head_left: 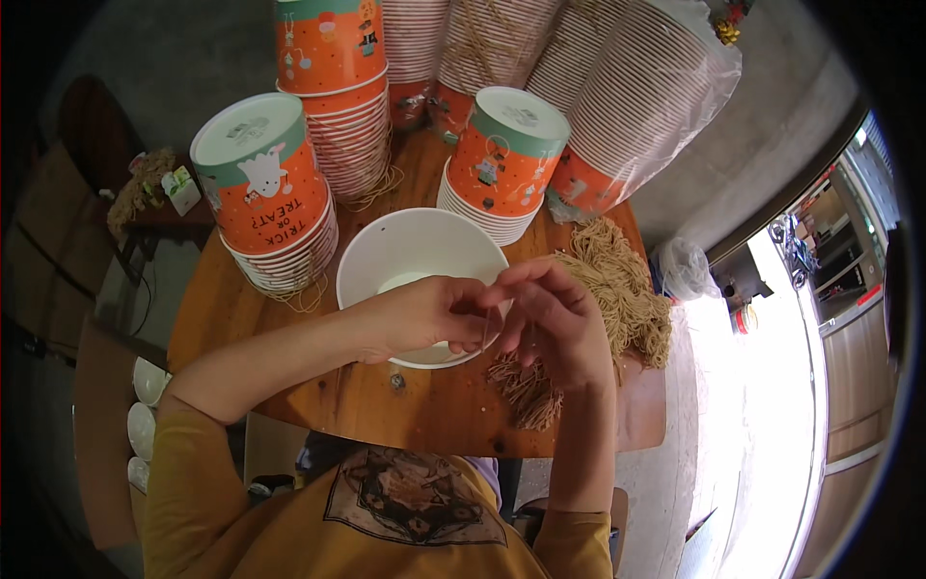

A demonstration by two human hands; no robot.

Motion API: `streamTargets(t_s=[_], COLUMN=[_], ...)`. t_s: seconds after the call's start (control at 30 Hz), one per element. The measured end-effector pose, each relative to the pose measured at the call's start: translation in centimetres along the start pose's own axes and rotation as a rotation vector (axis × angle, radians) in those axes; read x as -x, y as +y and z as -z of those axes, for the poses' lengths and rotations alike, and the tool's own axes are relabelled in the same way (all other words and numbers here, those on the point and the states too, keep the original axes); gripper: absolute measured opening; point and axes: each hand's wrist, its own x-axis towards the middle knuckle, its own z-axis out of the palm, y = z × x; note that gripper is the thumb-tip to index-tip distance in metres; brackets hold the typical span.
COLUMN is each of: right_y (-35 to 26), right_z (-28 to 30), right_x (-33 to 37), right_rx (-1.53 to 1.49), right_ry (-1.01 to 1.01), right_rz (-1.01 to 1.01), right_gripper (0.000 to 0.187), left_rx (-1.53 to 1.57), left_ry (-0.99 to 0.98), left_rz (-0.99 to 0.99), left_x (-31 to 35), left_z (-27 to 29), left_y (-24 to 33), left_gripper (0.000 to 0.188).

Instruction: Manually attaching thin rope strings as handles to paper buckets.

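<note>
My left hand point(439, 314) and my right hand point(557, 323) meet over the right side of a white paper bucket point(386, 253), which stands open end up on the wooden table. The fingers of both hands are pinched together around a thin cord point(485, 330), with short lengths of it showing below the fingertips. Where the cord ends is hidden by the fingers. Under my right hand lies a bundle of brown cords point(529, 394). Beyond my right wrist is a larger heap of beige cords point(622, 289).
Upside-down stacks of orange and green printed buckets stand at the left point(265, 193) and centre right point(506, 159). A taller stack point(333, 58) rises behind. Plastic-wrapped bucket stacks point(651, 96) line the back. The wooden table point(318, 391) has a curved edge near me.
</note>
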Motion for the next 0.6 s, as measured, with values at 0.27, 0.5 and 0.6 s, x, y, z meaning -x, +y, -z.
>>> streamTargets(t_s=[0.27,0.5,0.6], right_y=[1.6,3.0,3.1], right_z=[1.6,2.5,1.6], right_x=[-0.3,-0.5,0.2], right_rx=[-0.033,-0.113,-0.136], right_ry=[0.177,0.207,0.375], right_rz=[0.023,0.086,0.012], right_gripper=[0.017,0.018,0.016], left_rx=[-0.168,-0.129,-0.087], left_ry=[0.020,0.015,0.029], left_rz=[0.094,0.123,0.124], left_x=[-0.1,-0.5,-0.5], left_z=[0.1,-0.6,-0.1], left_y=[0.8,1.0,0.8], left_gripper=[0.017,0.018,0.019])
